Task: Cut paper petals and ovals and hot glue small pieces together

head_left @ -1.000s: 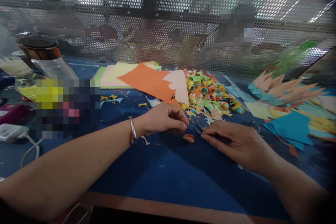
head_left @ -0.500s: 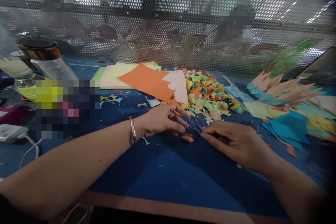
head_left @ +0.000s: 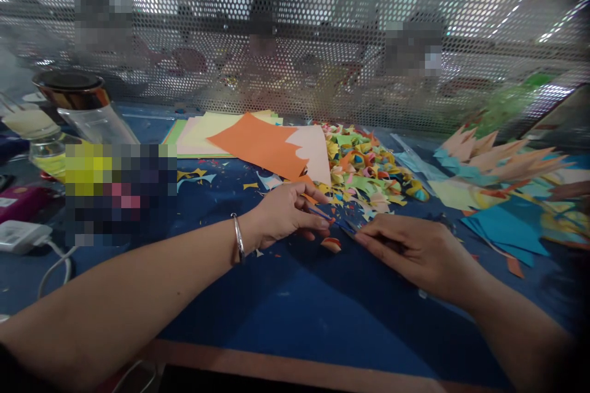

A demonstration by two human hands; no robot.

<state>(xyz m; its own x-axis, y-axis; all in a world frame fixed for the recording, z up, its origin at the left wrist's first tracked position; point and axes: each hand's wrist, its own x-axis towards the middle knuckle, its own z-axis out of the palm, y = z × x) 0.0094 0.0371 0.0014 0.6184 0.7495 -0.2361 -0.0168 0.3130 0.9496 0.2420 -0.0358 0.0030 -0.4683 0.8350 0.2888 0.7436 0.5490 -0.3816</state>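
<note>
Inside right hand (head_left: 412, 252) | pointed tool (head_left: 351, 227) mostly hidden | blue strip (head_left: 321, 214) blurred

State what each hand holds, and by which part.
Left hand: a thin blue strip, exact part unclear. Right hand: a slim pointed tool, gripped behind its tip.

lone peach-orange curl (head_left: 330, 245): 1 | silver bracelet (head_left: 238, 238): 1 | white charger (head_left: 22, 237): 1

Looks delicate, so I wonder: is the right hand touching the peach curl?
Apart: the head view shows blue table between right hand and peach curl.
</note>
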